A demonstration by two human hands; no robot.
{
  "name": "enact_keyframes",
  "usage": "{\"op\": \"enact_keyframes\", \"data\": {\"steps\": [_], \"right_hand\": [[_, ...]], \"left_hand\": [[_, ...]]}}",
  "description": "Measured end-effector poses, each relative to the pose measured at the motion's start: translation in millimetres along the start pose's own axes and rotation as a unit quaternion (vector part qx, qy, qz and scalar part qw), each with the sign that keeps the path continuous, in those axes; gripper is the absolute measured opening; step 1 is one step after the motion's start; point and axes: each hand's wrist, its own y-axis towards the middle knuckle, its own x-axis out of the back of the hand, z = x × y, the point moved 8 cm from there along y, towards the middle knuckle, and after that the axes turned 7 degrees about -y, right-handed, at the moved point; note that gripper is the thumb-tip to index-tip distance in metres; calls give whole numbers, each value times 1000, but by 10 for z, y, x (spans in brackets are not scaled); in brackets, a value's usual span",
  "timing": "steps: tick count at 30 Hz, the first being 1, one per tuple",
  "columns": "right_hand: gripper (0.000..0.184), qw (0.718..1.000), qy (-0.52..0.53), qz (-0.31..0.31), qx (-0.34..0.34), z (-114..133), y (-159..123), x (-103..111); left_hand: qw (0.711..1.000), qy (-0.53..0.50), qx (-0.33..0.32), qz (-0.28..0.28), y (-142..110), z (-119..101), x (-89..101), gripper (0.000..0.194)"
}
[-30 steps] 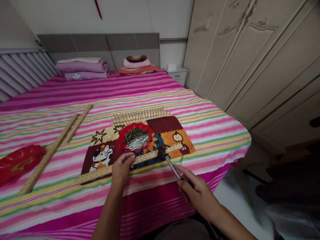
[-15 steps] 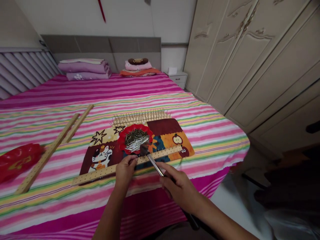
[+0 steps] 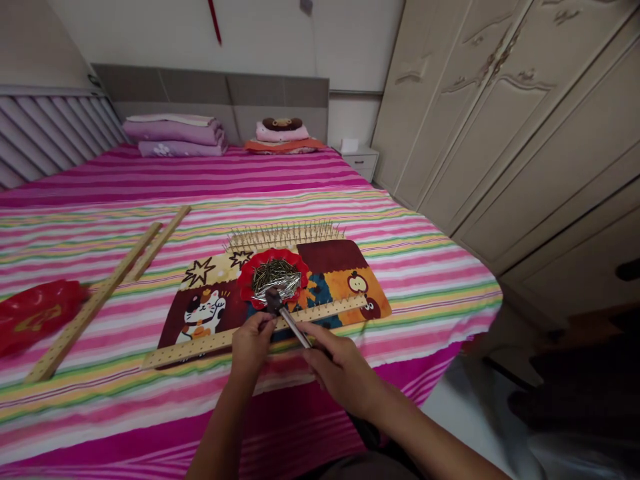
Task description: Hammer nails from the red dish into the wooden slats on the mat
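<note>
My right hand (image 3: 345,367) is wrapped round a hammer (image 3: 296,328) with a dark head and a metal shaft. The hammer head is over the strip, close to my left fingertips. My left hand (image 3: 253,343) is pinched at the near edge of a wooden strip (image 3: 200,345) with rows of small holes; what the fingers hold is too small to make out. Several nails stand along the strip's right part. Just beyond, a red scalloped dish (image 3: 246,280) holds a heap of nails (image 3: 277,277). Strip and dish lie on a patterned mat (image 3: 330,257) with a cat picture.
Behind the mat lies a wooden board (image 3: 285,235) bristling with upright nails. To the left are two more wooden strips (image 3: 95,310) (image 3: 163,243) and a red dish (image 3: 40,313). All rest on a striped bed (image 3: 425,280). Folded bedding (image 3: 175,137) sits by the headboard; a wardrobe (image 3: 475,133) stands right.
The hammer and my right hand have shifted left, bringing the head nearer my left fingertips. My left hand stays pinched at the strip. The whole view has shifted slightly.
</note>
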Motion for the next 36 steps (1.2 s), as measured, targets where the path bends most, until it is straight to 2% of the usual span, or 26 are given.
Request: {"op": "enact_keyframes", "data": {"steps": [5,8,10,13,16,19,21,29,36], "right_hand": [[42,999,19,-48,5,5,-242,213],[43,994,35,-103,-20,-131,-438,396],[45,990,44,-130,-46,-263,-559,488],[48,986,44,-141,-80,-445,-683,556],[49,985,31,-141,-96,-552,-732,575],[48,984,22,-146,-100,-581,-736,583],[48,984,17,-148,-97,-570,-727,585],[51,984,22,-135,-112,-604,-693,544],[52,984,18,-133,-116,-611,-733,516]], "left_hand": [[1000,-17,19,-4,8,71,-9,19],[998,-55,22,5,45,107,12,28],[999,-52,0,-9,108,42,84,32],[994,68,-72,-38,258,-225,172,28],[963,246,-112,24,445,-471,19,25],[917,381,-64,100,605,-484,-147,23],[902,414,-31,118,676,-453,-190,21],[926,346,-59,139,770,-356,-316,15],[959,252,-70,113,769,-361,-225,7]]}}
